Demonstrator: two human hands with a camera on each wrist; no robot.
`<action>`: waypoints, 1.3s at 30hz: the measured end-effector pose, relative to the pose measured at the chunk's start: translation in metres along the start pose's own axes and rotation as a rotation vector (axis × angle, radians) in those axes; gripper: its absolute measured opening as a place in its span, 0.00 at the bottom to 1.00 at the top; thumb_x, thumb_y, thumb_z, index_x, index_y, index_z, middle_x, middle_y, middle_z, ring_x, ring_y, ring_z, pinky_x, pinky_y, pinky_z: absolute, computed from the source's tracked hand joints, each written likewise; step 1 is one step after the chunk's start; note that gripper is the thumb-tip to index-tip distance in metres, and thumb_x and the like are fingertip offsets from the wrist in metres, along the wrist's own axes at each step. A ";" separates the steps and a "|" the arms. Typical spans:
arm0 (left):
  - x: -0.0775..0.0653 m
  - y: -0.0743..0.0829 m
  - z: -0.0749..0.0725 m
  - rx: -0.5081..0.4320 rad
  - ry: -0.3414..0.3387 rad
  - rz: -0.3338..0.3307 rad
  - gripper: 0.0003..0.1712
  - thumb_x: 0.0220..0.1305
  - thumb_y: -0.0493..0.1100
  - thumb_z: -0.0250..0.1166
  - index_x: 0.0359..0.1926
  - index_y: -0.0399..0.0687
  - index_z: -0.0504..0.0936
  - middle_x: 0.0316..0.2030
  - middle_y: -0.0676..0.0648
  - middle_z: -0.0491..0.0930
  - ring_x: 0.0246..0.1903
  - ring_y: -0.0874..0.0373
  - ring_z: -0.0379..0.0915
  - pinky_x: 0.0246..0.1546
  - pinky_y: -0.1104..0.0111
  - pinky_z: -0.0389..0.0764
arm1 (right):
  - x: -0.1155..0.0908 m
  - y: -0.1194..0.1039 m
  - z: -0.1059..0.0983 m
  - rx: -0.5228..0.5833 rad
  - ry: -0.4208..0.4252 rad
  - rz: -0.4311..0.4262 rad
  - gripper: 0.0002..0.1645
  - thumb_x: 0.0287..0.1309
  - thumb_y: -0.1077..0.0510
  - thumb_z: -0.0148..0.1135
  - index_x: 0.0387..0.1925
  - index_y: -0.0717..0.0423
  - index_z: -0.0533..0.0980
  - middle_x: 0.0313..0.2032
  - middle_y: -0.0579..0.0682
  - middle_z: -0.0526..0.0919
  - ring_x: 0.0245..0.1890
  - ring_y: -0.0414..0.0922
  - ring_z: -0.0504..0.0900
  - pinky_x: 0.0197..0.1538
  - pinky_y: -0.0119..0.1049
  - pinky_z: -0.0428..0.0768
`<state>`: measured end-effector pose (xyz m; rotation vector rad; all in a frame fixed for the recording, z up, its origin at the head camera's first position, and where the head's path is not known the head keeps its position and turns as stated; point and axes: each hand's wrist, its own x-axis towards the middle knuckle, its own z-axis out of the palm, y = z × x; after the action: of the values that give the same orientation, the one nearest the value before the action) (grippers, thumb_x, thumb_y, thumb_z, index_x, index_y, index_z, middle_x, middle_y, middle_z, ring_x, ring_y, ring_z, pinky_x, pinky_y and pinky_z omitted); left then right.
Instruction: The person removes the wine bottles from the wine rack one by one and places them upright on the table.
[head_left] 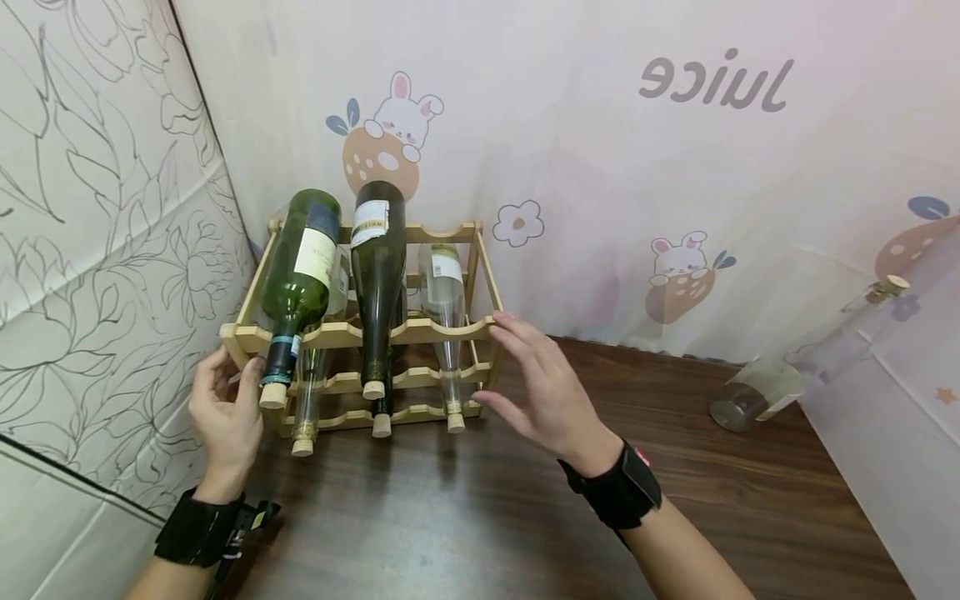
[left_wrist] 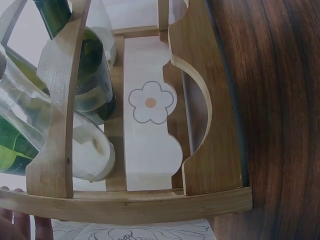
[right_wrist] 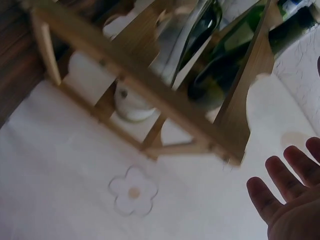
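Note:
A wooden wine rack (head_left: 435,332) with scalloped rails holds several corked bottles, necks toward me. On its top tier lie a green bottle (head_left: 298,279) with a blue-collared neck, at the left, and a darker wine bottle (head_left: 380,279) in the middle. Lower down, a clear bottle (head_left: 445,292) sits at the right; another clear neck (head_left: 308,400) pokes out at the left. My left hand (head_left: 228,417) grips the rack's left front post, thumb beside the green bottle's neck. With fingers extended, my right hand (head_left: 543,387) has its fingertips at the right front corner, holding nothing.
To the right, a corked clear bottle (head_left: 765,387) stands on the dark wooden table (head_left: 660,467). A patterned curtain (head_left: 570,150) hangs close behind the rack, and a floral-line panel (head_left: 105,250) borders its left side.

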<state>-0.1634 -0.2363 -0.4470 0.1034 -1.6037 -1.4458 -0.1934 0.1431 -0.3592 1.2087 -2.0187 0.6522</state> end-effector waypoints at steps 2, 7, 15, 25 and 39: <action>0.000 0.000 0.001 -0.002 0.007 -0.002 0.19 0.68 0.27 0.67 0.59 0.27 0.80 0.44 0.64 0.85 0.44 0.70 0.83 0.46 0.82 0.82 | 0.006 -0.004 0.006 0.001 -0.026 -0.008 0.44 0.71 0.41 0.66 0.71 0.70 0.67 0.71 0.67 0.72 0.73 0.61 0.71 0.82 0.47 0.65; 0.000 0.000 0.000 -0.012 0.012 -0.003 0.18 0.68 0.27 0.68 0.58 0.28 0.81 0.43 0.64 0.86 0.44 0.70 0.83 0.46 0.82 0.82 | 0.026 -0.012 0.022 -0.020 -0.065 -0.058 0.44 0.67 0.44 0.71 0.71 0.67 0.68 0.71 0.64 0.74 0.74 0.59 0.72 0.80 0.51 0.68; 0.001 -0.003 -0.001 -0.039 0.018 0.008 0.19 0.66 0.26 0.68 0.58 0.27 0.81 0.43 0.62 0.87 0.44 0.69 0.83 0.45 0.82 0.82 | 0.061 -0.026 0.049 -0.162 -0.137 -0.162 0.45 0.60 0.45 0.78 0.71 0.61 0.71 0.71 0.60 0.75 0.76 0.56 0.71 0.82 0.48 0.66; 0.000 0.001 -0.001 -0.024 -0.003 0.029 0.18 0.68 0.26 0.67 0.58 0.30 0.82 0.43 0.66 0.86 0.44 0.71 0.84 0.45 0.81 0.83 | 0.077 -0.036 0.069 -0.236 -0.295 -0.203 0.40 0.63 0.57 0.74 0.75 0.47 0.70 0.76 0.55 0.70 0.80 0.54 0.64 0.84 0.47 0.62; 0.000 -0.002 -0.001 -0.010 0.003 0.021 0.19 0.67 0.26 0.68 0.58 0.25 0.80 0.44 0.64 0.86 0.44 0.70 0.83 0.45 0.83 0.82 | 0.086 -0.034 0.084 -0.243 -0.297 -0.208 0.27 0.73 0.68 0.58 0.68 0.46 0.76 0.74 0.55 0.73 0.79 0.55 0.66 0.78 0.44 0.72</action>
<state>-0.1635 -0.2381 -0.4485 0.0831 -1.5908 -1.4366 -0.2163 0.0213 -0.3447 1.4053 -2.0972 0.1260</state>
